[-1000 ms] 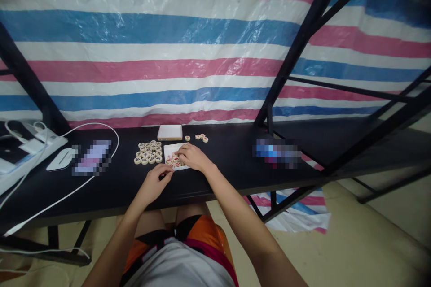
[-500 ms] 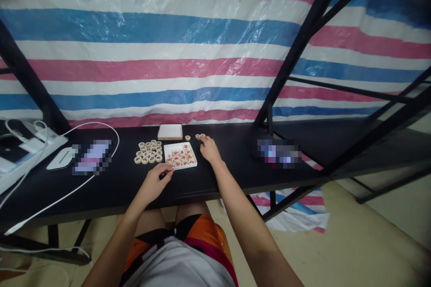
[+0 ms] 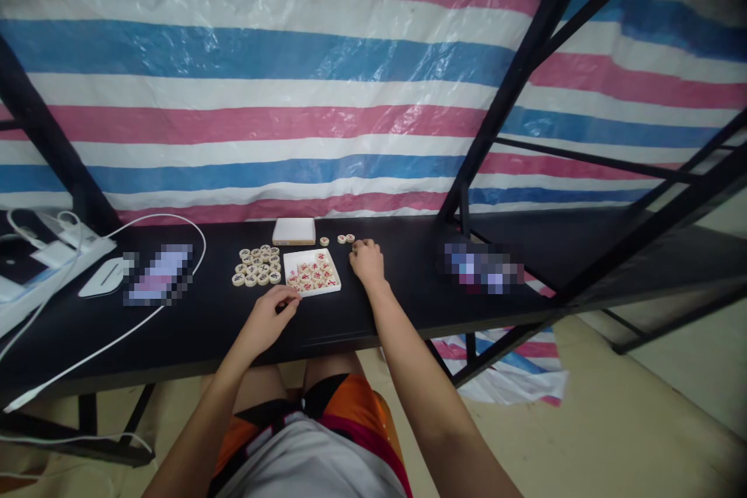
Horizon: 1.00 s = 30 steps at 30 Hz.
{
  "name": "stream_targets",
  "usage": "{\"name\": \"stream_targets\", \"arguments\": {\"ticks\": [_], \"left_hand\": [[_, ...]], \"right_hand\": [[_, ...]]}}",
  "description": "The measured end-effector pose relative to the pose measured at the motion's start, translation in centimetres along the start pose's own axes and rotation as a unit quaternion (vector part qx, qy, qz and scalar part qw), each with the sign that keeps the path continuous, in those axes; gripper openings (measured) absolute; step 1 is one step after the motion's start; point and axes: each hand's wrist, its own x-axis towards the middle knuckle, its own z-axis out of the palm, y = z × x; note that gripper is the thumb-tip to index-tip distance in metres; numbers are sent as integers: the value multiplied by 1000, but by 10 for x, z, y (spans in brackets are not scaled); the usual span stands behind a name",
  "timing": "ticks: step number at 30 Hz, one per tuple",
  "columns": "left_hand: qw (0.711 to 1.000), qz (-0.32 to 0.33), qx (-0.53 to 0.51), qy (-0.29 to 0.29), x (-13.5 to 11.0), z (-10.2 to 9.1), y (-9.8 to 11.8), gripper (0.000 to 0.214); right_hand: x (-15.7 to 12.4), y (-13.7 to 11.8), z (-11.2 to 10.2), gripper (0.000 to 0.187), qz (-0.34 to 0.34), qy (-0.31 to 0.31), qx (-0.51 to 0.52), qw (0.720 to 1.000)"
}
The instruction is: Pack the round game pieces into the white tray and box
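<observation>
The fingers of my left hand (image 3: 272, 315) are closed at the near left corner of a white open box (image 3: 335, 288). Red-marked Chinese chess pieces (image 3: 315, 275) lie inside it, with bare floor showing at its far left. To the right of the box, my right hand (image 3: 367, 261) rests low over the table, its fingers curled down; whatever is under them is hidden. Just beyond those fingers lie two red-marked pieces (image 3: 345, 238), side by side. A single piece (image 3: 324, 241) sits further left. Black-marked pieces (image 3: 257, 266) stand grouped in rows left of the box.
Behind the box lies a white box lid (image 3: 293, 231). Two blurred phone-like screens (image 3: 159, 272) (image 3: 483, 268) lie left and right on the black table (image 3: 402, 311). A white cable (image 3: 105, 341) crosses the left side near a power strip (image 3: 52, 264). Black frame posts (image 3: 496, 109) rise behind.
My right hand has drawn off the two red-marked pieces, slightly right and towards me, and its fingers have curled. My left hand stays at the box corner.
</observation>
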Motion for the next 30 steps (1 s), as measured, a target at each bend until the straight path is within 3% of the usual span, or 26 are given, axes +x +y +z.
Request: {"name": "stream_targets", "arguments": {"ticks": [4,8,13,20,30], "left_hand": [[1000,-1,-1,0,0,0,0,19],[1000,-4,-5,-1,0,0,2,18],[1000,-5,-6,-4,0,0,3,18],[1000,-10,-4,-3,0,0,3,18],[1000,-4,-6,0,0,2,-1,17]], "right_hand": [[-1,-6,-6,25,-24,1,33,999],[-1,-24,-10,22,-187,20,156,970],[2,-52,-6,17,-323,-85,210,919],[7,-60,6,13,-341,-122,152,920],[1,-49,3,18,-327,-71,96,938]]}}
